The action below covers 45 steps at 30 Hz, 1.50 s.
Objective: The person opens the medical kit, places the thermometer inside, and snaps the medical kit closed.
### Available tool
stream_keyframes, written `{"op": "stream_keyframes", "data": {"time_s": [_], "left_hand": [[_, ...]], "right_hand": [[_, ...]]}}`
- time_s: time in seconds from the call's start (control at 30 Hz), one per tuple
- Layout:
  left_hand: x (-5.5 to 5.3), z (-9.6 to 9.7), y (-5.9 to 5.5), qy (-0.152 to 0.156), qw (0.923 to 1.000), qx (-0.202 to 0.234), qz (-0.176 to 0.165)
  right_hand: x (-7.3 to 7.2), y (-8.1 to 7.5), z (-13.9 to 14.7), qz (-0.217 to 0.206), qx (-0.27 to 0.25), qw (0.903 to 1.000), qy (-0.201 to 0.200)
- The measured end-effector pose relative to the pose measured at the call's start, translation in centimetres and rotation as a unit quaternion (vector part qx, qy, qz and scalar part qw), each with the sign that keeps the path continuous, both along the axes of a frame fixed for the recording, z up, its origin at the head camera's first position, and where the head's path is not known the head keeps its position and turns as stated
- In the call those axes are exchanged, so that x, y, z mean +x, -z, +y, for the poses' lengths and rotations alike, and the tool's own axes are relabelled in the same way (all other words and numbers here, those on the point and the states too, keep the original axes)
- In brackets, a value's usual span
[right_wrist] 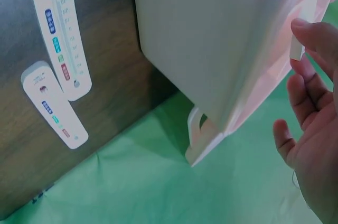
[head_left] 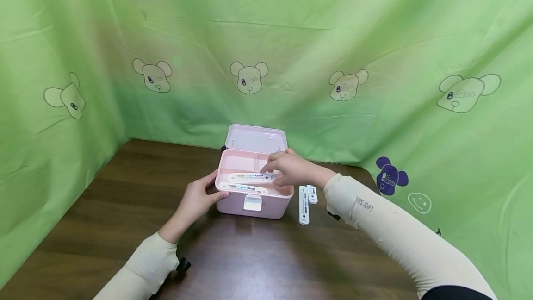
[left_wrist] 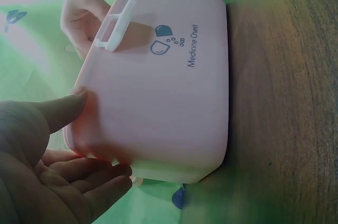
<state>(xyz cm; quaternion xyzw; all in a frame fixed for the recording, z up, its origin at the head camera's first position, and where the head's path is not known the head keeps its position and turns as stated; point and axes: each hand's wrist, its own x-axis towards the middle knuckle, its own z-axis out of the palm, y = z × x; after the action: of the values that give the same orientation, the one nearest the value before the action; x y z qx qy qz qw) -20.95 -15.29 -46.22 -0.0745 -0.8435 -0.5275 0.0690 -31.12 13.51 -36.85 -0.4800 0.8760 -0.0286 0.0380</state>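
A pink medicine chest [head_left: 272, 209] stands on the table with its lid [head_left: 258, 139] tipped back. My left hand [head_left: 197, 202] holds its front left corner, the thumb on the front wall and the fingers along the side. Over the right part of the chest, my right hand [head_left: 291, 169] pinches one end of a white thermometer [right_wrist: 297, 48] between thumb and fingers. Another white thermometer [head_left: 243, 188] lies inside along the front wall. On the table to the right of the chest lie a long thermometer [right_wrist: 63, 34] and a shorter one [right_wrist: 54, 105], side by side.
The brown wooden table [head_left: 233, 263] meets a green curtain [head_left: 187, 124] with bear prints behind and at both sides. A white latch [head_left: 252, 203] hangs on the chest's front. Inside, a divider [head_left: 256, 161] separates compartments at the back.
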Motion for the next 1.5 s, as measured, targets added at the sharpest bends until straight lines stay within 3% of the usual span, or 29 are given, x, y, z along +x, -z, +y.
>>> {"op": "stream_keyframes", "data": {"time_s": [0.53, 0.77, 1.0, 1.33, 1.5], "left_hand": [[0.0, 0.2, -0.1, -0.006, 0.9999, -0.007, -0.004], [0.0, 0.2, -0.1, -0.007, 0.9999, -0.009, -0.004], [0.1, 0.2, -0.2, -0.008, 0.9999, -0.014, -0.001], [0.1, 0.1, -0.3, -0.013, 0.9996, -0.022, -0.005], [0.2, 0.1, -0.3, -0.013, 0.9996, -0.023, -0.012]], "right_hand": [[0.6, 1.1, -1.2, 0.007, -0.005, 0.9999, -0.010], [0.9, 1.7, -1.6, 0.044, 0.001, 0.9989, -0.018], [1.3, 2.0, -1.7, 0.074, -0.005, 0.9972, 0.004], [0.9, 0.9, -0.2, 0.067, -0.092, 0.9927, 0.039], [1.1, -0.2, 1.4, 0.064, -0.185, 0.9773, 0.081]]}}
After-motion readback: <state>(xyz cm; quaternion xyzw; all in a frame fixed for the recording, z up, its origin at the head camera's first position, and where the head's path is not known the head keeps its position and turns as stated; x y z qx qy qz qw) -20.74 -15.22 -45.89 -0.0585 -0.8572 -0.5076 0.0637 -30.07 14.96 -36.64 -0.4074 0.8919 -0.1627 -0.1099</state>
